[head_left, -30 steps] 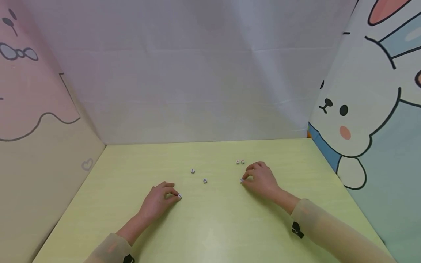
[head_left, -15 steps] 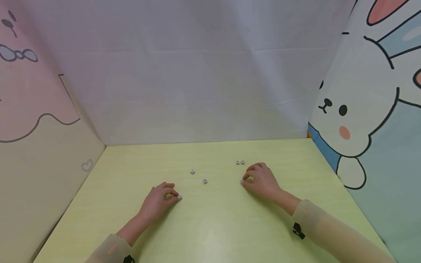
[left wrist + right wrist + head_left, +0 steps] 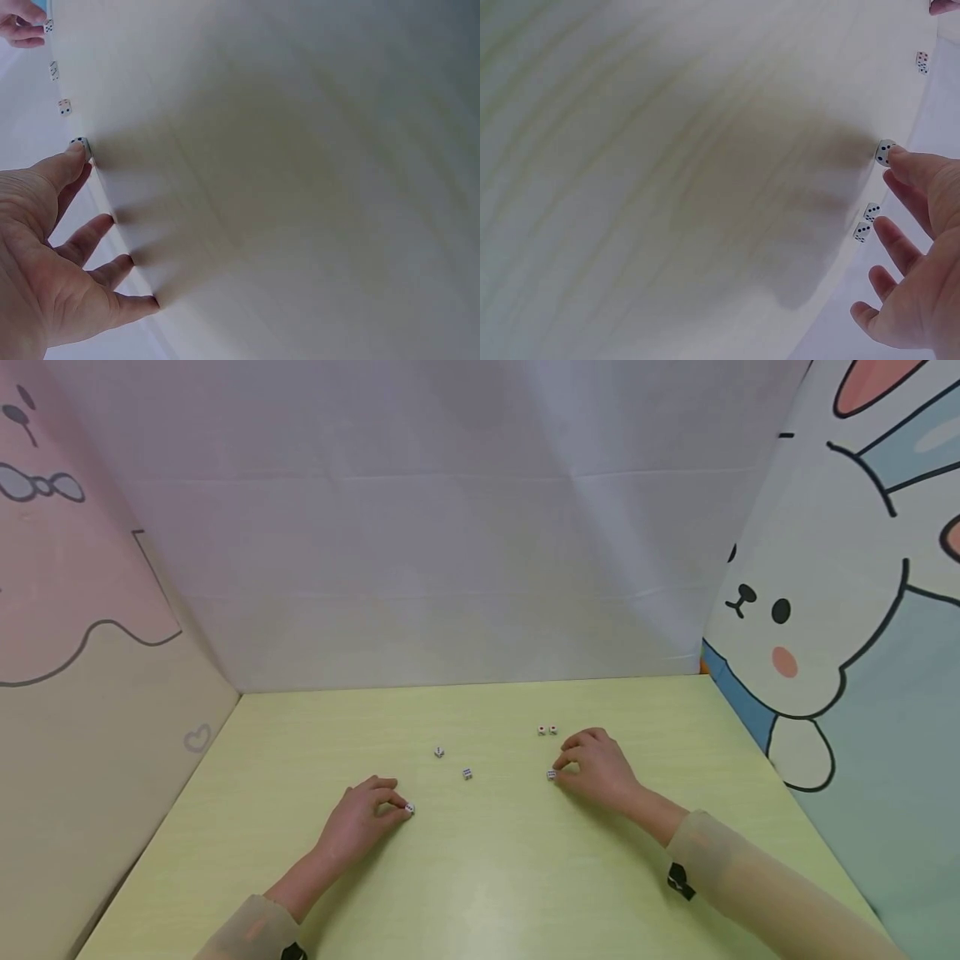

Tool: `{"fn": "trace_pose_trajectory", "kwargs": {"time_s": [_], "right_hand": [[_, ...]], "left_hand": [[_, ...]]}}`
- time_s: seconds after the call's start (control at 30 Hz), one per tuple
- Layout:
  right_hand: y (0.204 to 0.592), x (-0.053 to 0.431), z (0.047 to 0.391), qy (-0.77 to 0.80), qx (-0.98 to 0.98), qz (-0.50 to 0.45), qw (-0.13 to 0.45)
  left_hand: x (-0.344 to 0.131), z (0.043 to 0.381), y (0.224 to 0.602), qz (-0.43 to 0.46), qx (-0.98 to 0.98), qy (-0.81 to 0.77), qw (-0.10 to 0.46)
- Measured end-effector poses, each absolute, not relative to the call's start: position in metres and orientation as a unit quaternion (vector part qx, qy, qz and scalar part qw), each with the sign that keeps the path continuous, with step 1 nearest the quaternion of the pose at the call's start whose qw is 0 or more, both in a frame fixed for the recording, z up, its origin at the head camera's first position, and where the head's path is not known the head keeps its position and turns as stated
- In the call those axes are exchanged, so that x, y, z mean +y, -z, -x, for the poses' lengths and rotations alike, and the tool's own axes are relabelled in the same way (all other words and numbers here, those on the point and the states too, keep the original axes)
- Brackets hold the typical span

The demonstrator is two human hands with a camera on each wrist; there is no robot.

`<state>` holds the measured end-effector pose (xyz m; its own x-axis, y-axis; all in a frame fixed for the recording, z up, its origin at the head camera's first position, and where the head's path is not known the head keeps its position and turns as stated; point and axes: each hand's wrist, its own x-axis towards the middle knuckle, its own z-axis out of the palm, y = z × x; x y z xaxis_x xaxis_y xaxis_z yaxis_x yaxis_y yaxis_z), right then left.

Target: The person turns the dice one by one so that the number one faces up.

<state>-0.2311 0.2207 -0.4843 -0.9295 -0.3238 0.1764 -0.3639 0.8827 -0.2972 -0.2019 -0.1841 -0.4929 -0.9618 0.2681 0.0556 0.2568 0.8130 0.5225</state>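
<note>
My left hand pinches a small white die between thumb and index finger, low at the table. In the left wrist view its other fingers are spread, with their tips right at the tabletop. My right hand holds another white die the same way, farther right. The right wrist view shows the thumb over part of this die, dark pips showing beside it. Between the hands lie two loose dice, a nearer die and a farther die.
Two dice with red pips facing the head view, a left one and a right one, sit side by side behind my right hand. The pale yellow table ends at a white cloth backdrop. Cartoon-printed panels flank both sides.
Both hands stay almost still, each keeping its die. The die at my right hand shows slightly more of its pips than a second ago. The loose dice have not moved.
</note>
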Motion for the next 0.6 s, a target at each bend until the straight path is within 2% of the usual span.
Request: {"fn": "trace_pose_trajectory", "kwargs": {"time_s": [0.6], "right_hand": [[0.4813,0.2176,0.2344,-0.158,-0.968,-0.190,0.051]], "left_hand": [[-0.1847,0.2018,0.4937,-0.140,0.953,-0.269,0.006]]}}
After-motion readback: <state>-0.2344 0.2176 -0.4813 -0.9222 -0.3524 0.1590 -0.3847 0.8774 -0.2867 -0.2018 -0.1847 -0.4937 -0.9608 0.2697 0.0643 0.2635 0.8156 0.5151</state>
